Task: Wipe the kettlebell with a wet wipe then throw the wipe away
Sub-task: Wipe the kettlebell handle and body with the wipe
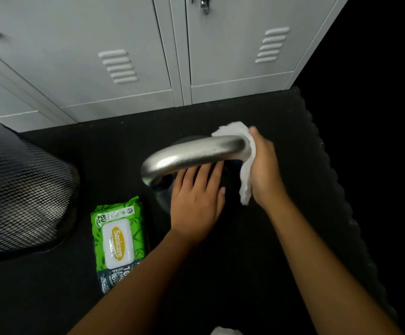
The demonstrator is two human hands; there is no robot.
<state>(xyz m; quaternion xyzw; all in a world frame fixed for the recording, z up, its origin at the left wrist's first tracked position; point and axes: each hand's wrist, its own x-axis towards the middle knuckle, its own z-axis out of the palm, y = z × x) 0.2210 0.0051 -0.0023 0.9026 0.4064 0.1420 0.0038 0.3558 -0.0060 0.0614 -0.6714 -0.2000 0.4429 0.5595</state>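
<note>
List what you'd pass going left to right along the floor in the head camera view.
Mesh bin → wipes pack → left hand under the kettlebell handle → wet wipe → right hand.

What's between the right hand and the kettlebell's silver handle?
Head view: a crumpled white wet wipe is pressed between the right hand and silver metal kettlebell handle.
</note>
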